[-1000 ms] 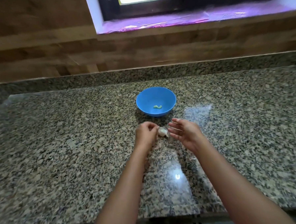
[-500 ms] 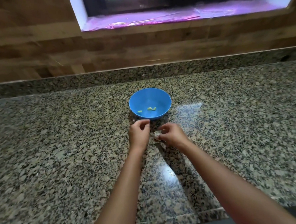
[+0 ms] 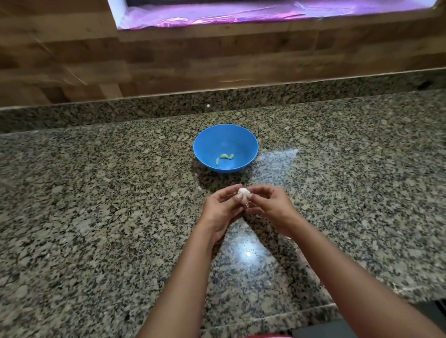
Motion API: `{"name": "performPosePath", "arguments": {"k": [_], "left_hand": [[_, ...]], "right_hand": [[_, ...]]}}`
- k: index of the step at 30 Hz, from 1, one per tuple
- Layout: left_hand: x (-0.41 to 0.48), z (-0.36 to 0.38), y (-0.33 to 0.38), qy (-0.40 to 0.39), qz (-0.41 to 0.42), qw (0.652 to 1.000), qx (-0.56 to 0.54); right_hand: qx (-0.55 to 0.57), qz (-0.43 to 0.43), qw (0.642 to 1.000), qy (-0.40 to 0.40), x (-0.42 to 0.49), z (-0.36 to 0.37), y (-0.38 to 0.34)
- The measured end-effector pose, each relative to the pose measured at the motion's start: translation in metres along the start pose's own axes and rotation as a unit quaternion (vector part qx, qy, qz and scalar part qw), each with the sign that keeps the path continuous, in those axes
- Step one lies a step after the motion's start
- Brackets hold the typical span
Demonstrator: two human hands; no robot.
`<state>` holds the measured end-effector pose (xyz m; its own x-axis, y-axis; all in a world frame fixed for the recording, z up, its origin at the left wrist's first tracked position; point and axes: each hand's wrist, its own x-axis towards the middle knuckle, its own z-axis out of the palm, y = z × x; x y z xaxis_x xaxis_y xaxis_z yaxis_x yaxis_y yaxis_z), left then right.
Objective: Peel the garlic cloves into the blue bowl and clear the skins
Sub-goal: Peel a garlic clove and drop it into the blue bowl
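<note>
I see both sets of fingertips meeting on one small white garlic piece [image 3: 243, 191], held above the counter just in front of the bowl. My left hand [image 3: 220, 210] is curled, thumb and forefinger closed on the left side of the garlic, the other fingers folded loosely under it. My right hand [image 3: 270, 205] pinches the right side the same way, thumb and forefinger nearly closed with only the garlic between them, and the remaining fingers are bent inward. A few thin pale strands of skin [image 3: 246, 205] hang down from the garlic between the two hands; I cannot tell whether they are attached or loose. Beyond the fingertips sits the blue bowl [image 3: 250, 148], upright on the counter, apart from both hands, with a dark shadow on its near side. In its bottom lie a few pale yellow-green peeled cloves [image 3: 226, 156], close together near the middle. The speckled granite counter [image 3: 90, 214] spreads wide and bare to the left and right of the hands and the bowl. Its raised granite lip [image 3: 136, 107] runs along the back under the wooden wall [image 3: 159, 56], well beyond the bowl, and the front edge [image 3: 263, 321] lies under my forearms, with a cut corner stepping back on the right.
</note>
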<state>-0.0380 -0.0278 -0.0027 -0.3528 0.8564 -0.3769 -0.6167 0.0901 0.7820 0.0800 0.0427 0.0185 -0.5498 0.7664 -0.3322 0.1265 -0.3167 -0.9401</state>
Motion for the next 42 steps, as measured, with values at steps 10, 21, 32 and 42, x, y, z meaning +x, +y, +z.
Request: {"name": "performPosePath", "arguments": {"k": [10, 21, 32, 42], "left_hand": [[-0.004, 0.027, -0.002, -0.024, 0.059, 0.998, -0.025], [-0.007, 0.046, -0.002, 0.017, 0.071, 0.988, -0.139], [-0.005, 0.049, -0.011, 0.053, 0.072, 0.991, -0.100], [-0.002, 0.049, -0.017, 0.080, 0.056, 0.992, -0.075]], "right_hand": [[-0.027, -0.043, 0.997, -0.050, 0.002, -0.031, -0.019], [-0.379, -0.283, 0.881, 0.020, 0.001, -0.020, -0.027], [-0.401, -0.337, 0.852, 0.015, -0.002, -0.023, -0.005], [-0.377, -0.245, 0.893, -0.028, 0.004, -0.035, -0.009]]}}
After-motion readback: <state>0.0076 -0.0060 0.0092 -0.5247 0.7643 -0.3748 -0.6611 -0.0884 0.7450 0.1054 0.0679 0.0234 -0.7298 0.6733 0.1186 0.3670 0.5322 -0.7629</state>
